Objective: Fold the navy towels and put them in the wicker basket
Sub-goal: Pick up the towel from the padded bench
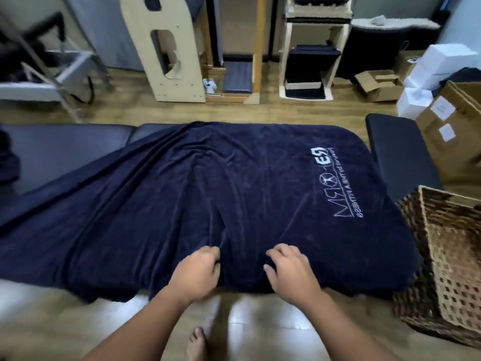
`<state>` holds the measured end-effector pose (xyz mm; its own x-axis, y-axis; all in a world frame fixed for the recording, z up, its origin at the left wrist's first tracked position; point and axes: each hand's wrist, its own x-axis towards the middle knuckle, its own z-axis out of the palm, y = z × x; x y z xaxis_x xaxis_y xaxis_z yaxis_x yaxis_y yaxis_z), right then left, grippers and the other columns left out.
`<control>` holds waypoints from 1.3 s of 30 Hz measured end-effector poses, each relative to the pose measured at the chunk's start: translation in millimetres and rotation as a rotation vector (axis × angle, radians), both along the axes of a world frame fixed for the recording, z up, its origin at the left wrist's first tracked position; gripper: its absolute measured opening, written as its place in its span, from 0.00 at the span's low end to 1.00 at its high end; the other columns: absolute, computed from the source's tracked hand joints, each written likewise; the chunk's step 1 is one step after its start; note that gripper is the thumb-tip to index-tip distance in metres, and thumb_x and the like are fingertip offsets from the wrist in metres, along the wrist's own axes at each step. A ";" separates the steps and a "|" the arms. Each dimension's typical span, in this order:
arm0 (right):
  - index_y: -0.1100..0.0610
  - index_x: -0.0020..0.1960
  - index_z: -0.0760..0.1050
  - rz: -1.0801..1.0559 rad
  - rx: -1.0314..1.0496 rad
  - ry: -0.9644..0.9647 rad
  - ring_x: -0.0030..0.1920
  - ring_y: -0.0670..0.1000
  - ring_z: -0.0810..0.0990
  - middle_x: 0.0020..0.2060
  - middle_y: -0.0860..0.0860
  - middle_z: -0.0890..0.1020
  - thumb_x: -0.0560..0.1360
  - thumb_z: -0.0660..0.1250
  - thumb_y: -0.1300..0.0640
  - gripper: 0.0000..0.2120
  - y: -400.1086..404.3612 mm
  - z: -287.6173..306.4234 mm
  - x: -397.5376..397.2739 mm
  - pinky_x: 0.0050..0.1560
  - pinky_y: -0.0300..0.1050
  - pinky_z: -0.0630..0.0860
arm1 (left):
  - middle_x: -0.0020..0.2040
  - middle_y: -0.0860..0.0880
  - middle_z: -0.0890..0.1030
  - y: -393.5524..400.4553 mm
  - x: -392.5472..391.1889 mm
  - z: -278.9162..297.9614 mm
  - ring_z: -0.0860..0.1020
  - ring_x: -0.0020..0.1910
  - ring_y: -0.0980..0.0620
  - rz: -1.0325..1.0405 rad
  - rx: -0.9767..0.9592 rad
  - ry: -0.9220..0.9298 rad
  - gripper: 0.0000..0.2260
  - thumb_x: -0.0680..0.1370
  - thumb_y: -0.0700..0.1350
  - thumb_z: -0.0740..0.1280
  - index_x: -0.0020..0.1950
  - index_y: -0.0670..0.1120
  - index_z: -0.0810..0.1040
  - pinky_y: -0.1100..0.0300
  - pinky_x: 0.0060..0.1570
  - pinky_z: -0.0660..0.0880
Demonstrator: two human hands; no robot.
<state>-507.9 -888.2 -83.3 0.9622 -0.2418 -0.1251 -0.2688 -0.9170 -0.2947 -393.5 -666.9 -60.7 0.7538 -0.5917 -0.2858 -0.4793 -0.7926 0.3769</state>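
While the navy towel (pixel 197 194) lies spread over a dark padded bench, it serves as the landmark for everything else. Left of the towel, bare padding of the desk (pixel 65 147) shows, and the cloth trails off that way in long diagonal creases, so it is not yet flat. At the towel's near edge, roughly at its middle, the left hand (pixel 197 274) has its fingers curled into a ridge of fabric; its grip looks closed on a pinch of cloth, probably to tug the wrinkles out or to gather an edge for the first fold. Just right of it, also on the near edge, the right hand (pixel 289 272) rests with bent fingers pressing down; whether it holds cloth or only pins it I cannot tell. Further right on the towel, white lettering (pixel 338 188) lies face up. Right of the towel, touching or nearly touching its corner, stands the wicker basket (pixel 447 261), seemingly holding nothing yet, placed within easy reach for dropping a folded towel in. Folding seems barely begun.
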 end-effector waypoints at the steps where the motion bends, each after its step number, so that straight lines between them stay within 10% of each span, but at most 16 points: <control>1: 0.50 0.65 0.78 0.047 0.032 0.025 0.62 0.54 0.75 0.62 0.48 0.76 0.77 0.60 0.42 0.21 18.9 0.4 11.1 0.61 0.54 0.73 | 0.49 0.52 0.76 16.5 7.6 0.5 0.78 0.47 0.47 0.087 0.022 -0.019 0.03 0.81 0.46 0.59 0.49 0.49 0.71 0.51 0.47 0.75; 10: 0.47 0.68 0.74 0.257 0.056 0.092 0.65 0.54 0.72 0.67 0.46 0.71 0.77 0.64 0.43 0.21 153.6 -1.8 100.4 0.63 0.55 0.68 | 0.60 0.43 0.80 171.5 76.4 -14.6 0.79 0.55 0.39 0.788 0.223 0.057 0.34 0.83 0.61 0.53 0.80 0.47 0.41 0.49 0.47 0.71; 17: 0.46 0.79 0.53 0.303 -0.053 0.188 0.59 0.54 0.75 0.63 0.49 0.72 0.79 0.63 0.45 0.32 241.8 6.0 174.5 0.57 0.50 0.73 | 0.50 0.46 0.80 241.6 141.8 -18.6 0.80 0.50 0.42 0.582 0.269 0.074 0.10 0.85 0.53 0.55 0.51 0.47 0.65 0.49 0.47 0.77; 22: 0.52 0.60 0.73 0.298 -0.132 0.266 0.52 0.54 0.79 0.53 0.50 0.80 0.80 0.60 0.45 0.14 285.6 20.0 225.6 0.47 0.48 0.74 | 0.46 0.47 0.79 280.4 191.8 -8.4 0.77 0.43 0.45 0.701 0.125 0.066 0.10 0.84 0.51 0.57 0.61 0.47 0.67 0.51 0.40 0.74; 25: 0.52 0.64 0.74 0.287 -0.107 0.228 0.54 0.54 0.78 0.55 0.51 0.78 0.81 0.61 0.45 0.16 304.3 24.5 259.1 0.51 0.49 0.77 | 0.43 0.50 0.77 316.0 212.7 -2.5 0.75 0.39 0.48 0.788 0.132 0.077 0.30 0.83 0.51 0.58 0.81 0.51 0.46 0.54 0.36 0.69; 30: 0.53 0.69 0.72 0.292 -0.038 0.201 0.58 0.54 0.76 0.61 0.51 0.74 0.81 0.63 0.46 0.19 334.3 30.8 324.1 0.54 0.48 0.77 | 0.41 0.46 0.82 361.1 245.9 -11.8 0.82 0.30 0.48 0.954 0.081 0.133 0.39 0.83 0.52 0.61 0.78 0.62 0.31 0.51 0.39 0.81; 39: 0.46 0.79 0.55 0.305 0.052 0.174 0.50 0.57 0.79 0.77 0.47 0.55 0.79 0.65 0.57 0.32 364.8 16.3 469.9 0.41 0.49 0.75 | 0.46 0.55 0.78 379.3 316.8 -14.2 0.80 0.31 0.46 0.861 0.110 0.227 0.09 0.77 0.37 0.56 0.50 0.52 0.65 0.52 0.31 0.81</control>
